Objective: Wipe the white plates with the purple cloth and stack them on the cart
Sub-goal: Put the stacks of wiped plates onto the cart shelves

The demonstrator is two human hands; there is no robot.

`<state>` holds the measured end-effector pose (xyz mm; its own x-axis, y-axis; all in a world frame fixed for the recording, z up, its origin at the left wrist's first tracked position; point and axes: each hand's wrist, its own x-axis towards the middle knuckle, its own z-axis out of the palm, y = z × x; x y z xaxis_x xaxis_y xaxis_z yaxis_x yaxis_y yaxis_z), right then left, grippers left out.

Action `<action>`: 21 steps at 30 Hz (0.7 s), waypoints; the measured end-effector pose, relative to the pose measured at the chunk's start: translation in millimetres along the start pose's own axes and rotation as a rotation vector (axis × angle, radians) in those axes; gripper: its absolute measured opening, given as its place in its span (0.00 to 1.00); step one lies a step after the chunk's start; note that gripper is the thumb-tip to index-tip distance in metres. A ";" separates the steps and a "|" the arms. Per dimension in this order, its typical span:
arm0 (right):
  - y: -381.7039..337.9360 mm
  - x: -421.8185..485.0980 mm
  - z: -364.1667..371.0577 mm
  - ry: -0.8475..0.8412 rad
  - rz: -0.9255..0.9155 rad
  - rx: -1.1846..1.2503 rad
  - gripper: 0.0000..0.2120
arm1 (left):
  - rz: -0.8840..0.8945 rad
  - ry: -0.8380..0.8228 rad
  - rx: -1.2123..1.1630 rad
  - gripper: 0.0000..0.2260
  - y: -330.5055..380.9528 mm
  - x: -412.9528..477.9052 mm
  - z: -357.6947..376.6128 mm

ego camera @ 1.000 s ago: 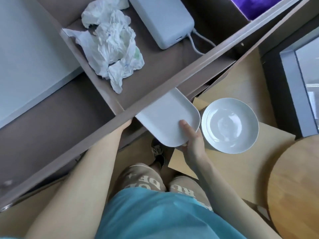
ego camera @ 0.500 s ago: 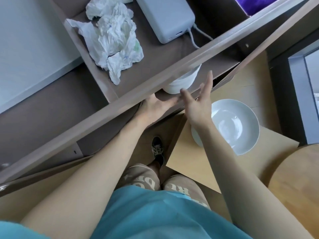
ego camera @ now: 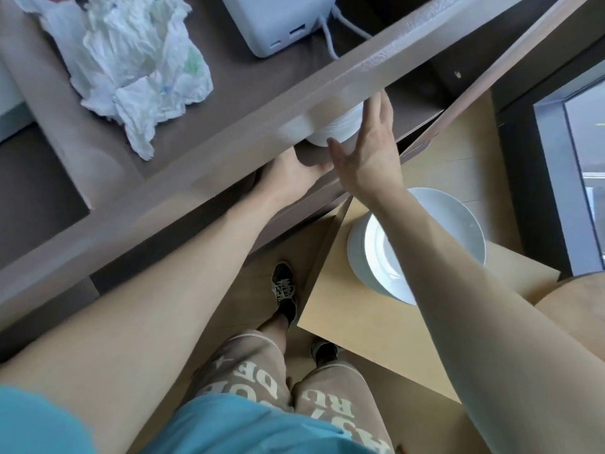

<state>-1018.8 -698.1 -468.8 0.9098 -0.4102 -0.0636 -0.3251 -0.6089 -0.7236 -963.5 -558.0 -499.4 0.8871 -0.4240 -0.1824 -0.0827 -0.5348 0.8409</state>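
A crumpled white paper sheet (ego camera: 131,60) lies on the top shelf of the brown wooden cart (ego camera: 229,152). The person's left hand (ego camera: 291,178) reaches under the cart's top rail. The rail hides its fingers, so it is not clear if they hold anything. A white plastic box with a cord (ego camera: 278,21) sits on the top shelf too. Below the rail, a stack of white plates (ego camera: 337,127) stands on the lower shelf. The right hand (ego camera: 370,152) is just beside the stack, with its fingers (ego camera: 379,109) straight and loose, holding nothing. Further right, a deep round white plate (ego camera: 366,257) rests on a flat tan board (ego camera: 353,322), partly under the right arm.
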 end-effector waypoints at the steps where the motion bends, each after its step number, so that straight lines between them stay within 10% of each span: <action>1: 4.1 5.0 -4.9 0.013 0.013 0.004 0.42 | 0.000 -0.022 0.003 0.45 5.0 4.7 3.1; 14: 45.2 20.6 -73.7 0.007 -0.041 -0.111 0.47 | -0.180 -0.110 0.095 0.34 55.4 39.9 16.4; 21: 117.0 -103.8 -79.5 0.004 0.252 -0.117 0.18 | -0.152 -0.080 0.051 0.13 35.0 -50.6 7.3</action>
<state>-1171.8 -780.7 -492.1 0.7954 -0.5613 -0.2285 -0.5688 -0.5611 -0.6013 -1014.6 -560.6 -464.5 0.8526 -0.3907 -0.3470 0.0252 -0.6326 0.7741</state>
